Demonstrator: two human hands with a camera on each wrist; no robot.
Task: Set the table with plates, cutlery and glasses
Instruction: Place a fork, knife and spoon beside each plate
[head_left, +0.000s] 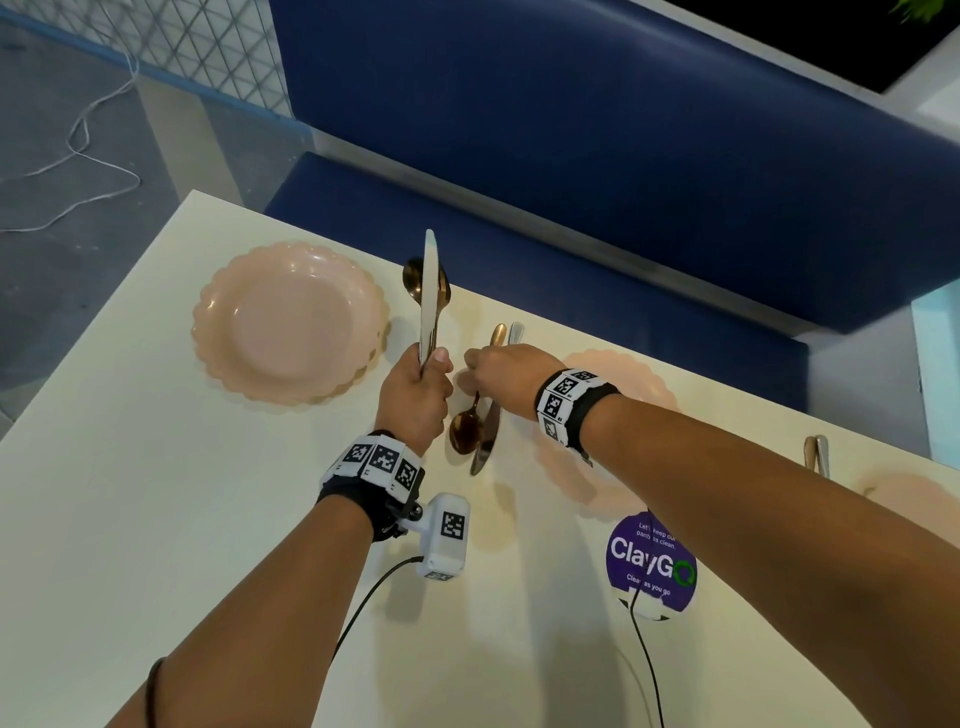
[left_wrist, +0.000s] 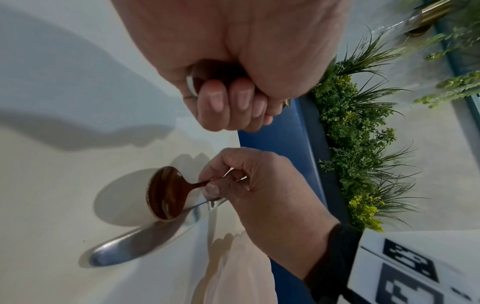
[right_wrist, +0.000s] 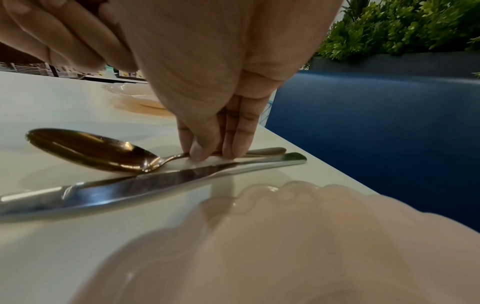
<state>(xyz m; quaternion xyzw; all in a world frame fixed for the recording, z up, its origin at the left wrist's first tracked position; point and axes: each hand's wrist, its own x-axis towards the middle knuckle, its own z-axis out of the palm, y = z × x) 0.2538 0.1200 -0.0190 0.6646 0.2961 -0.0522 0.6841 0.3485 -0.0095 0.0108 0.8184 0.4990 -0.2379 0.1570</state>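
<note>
My left hand (head_left: 427, 368) grips the handles of a cutlery bundle held upright: a silver knife (head_left: 429, 291) with a bronze spoon (head_left: 413, 274) behind it. In the left wrist view that fist (left_wrist: 233, 102) is closed round the handles. My right hand (head_left: 471, 370) pinches the handle of a second bronze spoon (head_left: 464, 427), which lies on the table beside a silver knife (head_left: 485, 441). Thumb and fingertips (right_wrist: 198, 152) touch the spoon (right_wrist: 88, 150) handle; the knife (right_wrist: 155, 185) lies alongside. One pink scalloped plate (head_left: 291, 322) sits to the left, another (head_left: 623, 374) lies partly under my right arm.
A third pink plate (head_left: 919, 499) and a cutlery pair (head_left: 816, 454) lie at the right. A blue bench (head_left: 571, 156) runs along the table's far edge (head_left: 571, 317). A purple sticker (head_left: 649, 564) and black cables (head_left: 647, 665) are near me. Plants (left_wrist: 358, 144) stand behind the bench.
</note>
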